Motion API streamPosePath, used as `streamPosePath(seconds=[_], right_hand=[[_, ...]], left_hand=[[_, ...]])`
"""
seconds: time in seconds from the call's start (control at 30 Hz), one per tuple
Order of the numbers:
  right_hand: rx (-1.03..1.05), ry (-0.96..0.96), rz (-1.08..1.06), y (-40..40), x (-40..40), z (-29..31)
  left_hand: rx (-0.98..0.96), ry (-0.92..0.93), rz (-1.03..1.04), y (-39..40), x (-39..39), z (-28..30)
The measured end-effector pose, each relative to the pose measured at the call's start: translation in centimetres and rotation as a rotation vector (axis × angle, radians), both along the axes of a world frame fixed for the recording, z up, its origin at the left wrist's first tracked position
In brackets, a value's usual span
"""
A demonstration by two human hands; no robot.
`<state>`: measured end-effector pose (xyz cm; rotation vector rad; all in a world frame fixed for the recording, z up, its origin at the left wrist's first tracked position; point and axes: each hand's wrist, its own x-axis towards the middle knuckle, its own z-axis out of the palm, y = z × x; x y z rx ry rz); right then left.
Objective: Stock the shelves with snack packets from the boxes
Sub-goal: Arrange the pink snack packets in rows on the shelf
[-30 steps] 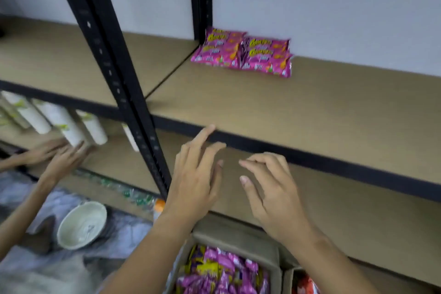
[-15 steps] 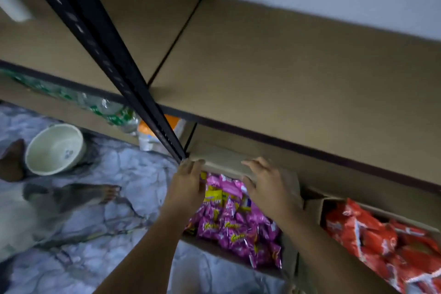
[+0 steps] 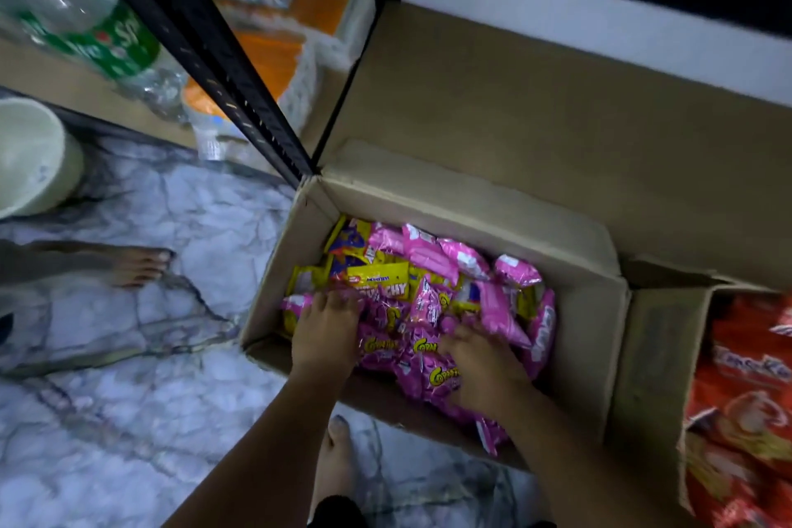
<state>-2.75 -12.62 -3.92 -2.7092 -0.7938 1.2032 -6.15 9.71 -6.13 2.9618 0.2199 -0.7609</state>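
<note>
— Both hands have dropped from the box's far edge down into the packets since half a second ago, and the view has tipped to look straight into the cardboard box (image 3: 570,313).

— Where are they now?

— Left hand (image 3: 323,334) sits at about eight o'clock in the box, fingers spread and pressed onto the pink snack packets (image 3: 433,300). Right hand (image 3: 480,360) is at five o'clock, fingers dug in among the packets; whether they have closed round one, I cannot tell.

— So which step is this?

— Gathering a load, I'd judge. Nothing is lifted yet; the packets all lie loose in the box, on the floor just below the shelf board (image 3: 535,107) at twelve o'clock.

— And next?

— Probably closing both hands round a bundle and raising it clear of the box wall. The slick wrappers could slide, so a scoop from both sides seems wiser. A second box of red packets (image 3: 745,399) waits at three o'clock.
</note>
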Motion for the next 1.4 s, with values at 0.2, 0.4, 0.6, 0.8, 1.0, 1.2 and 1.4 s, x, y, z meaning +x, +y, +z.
streamPosePath(seconds=[0.2,0.4,0.6,0.8,1.0,1.2,1.4], right_hand=[[0.017,-0.144,-0.037,0.0,-1.4,-1.3],[0.115,-0.253,-0.147,-0.6,-0.7,4.5],[0.109,-0.432,-0.222,-1.2,1.2,17.3],[0.172,-0.615,-0.254,-2.3,2.2,33.4],[0.266,-0.814,-0.267,-3.3,3.3,49.1],[0.424,-1.024,-0.281,-3.9,4.6,61.9],[0.557,-1.208,-0.218,-4.1,6.3,71.4]], left_hand=[[0.077,-0.024,-0.002,0.0,0.1,0.5],[-0.002,-0.172,0.166,0.8,0.1,7.3],[-0.341,-0.323,0.321,0.2,1.7,20.7],[-0.630,-0.425,0.242,-1.3,3.0,36.5],[-0.784,-0.572,0.145,-3.0,3.9,53.3],[-0.762,-0.860,-0.043,-3.7,4.5,65.4],[-0.808,-1.097,-0.148,-4.5,5.3,73.5]])
